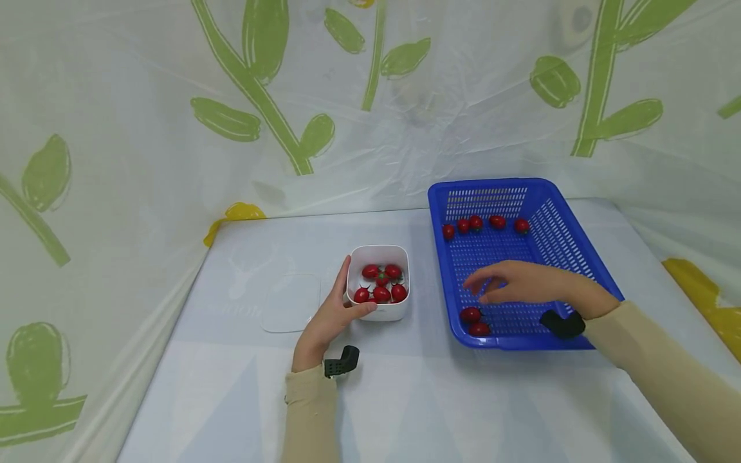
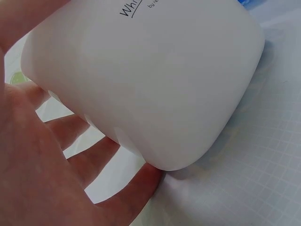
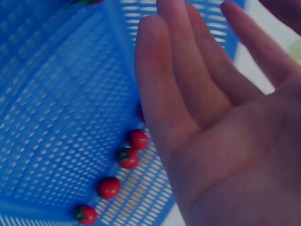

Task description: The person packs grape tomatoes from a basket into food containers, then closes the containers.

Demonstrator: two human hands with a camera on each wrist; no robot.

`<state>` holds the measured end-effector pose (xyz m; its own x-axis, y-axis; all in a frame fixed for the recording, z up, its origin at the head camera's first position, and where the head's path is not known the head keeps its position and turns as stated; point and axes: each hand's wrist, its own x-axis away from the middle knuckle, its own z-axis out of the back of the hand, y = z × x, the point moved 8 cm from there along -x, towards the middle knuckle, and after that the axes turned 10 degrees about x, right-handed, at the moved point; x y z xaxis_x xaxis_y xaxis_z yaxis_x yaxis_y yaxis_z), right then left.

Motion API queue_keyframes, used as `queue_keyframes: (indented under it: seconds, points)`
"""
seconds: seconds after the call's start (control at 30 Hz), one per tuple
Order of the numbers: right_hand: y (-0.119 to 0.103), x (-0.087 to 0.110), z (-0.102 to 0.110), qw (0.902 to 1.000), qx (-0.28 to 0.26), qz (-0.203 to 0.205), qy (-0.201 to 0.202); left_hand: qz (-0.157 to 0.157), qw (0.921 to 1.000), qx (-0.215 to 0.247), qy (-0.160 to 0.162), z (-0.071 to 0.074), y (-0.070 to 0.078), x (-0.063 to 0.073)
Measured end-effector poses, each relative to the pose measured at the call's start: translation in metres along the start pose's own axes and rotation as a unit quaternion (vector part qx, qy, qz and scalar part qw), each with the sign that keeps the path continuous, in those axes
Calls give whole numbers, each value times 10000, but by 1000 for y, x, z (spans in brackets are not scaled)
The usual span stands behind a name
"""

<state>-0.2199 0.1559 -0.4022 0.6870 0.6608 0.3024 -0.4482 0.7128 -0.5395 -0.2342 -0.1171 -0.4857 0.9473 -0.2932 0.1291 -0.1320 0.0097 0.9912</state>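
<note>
My left hand (image 1: 327, 321) holds a small white square container (image 1: 389, 313), thumb on its near wall and fingers along its left side. Several cherry tomatoes (image 1: 381, 294) lie inside it. In the left wrist view, the fingers wrap the smooth container wall (image 2: 155, 80), which bears some black lettering. Over the blue basket (image 1: 441, 257) hovers my right hand (image 1: 527, 283), fingers extended and loosely bent, with nothing in it. Two tomatoes (image 1: 476, 321) lie near the basket's front left corner, just below that hand. The right wrist view shows the open palm (image 3: 235, 155) and more tomatoes (image 3: 109, 188) along a basket wall.
Several cherry tomatoes (image 1: 475, 222) line the basket's far side. A clear flat lid (image 1: 291, 302) lies on the white table (image 1: 231, 373) left of the container. Behind the table hangs a pale sheet (image 1: 405, 161) with green leaf prints.
</note>
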Motion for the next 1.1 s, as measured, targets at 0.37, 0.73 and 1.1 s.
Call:
queue_keyframes:
  seconds: [0.37,0.73,1.1]
  points:
    - [24,-24,-22,9931,-12,-283,-1136,48,10000,21,0,-1,-1,0]
    - [37,-40,-42,9832,581,-587,-1628,160,9993,236,-224,-8,21,10]
    - [39,-43,-37,9868,889,-697,-1157,229,9992,149,-281,-9,24,15]
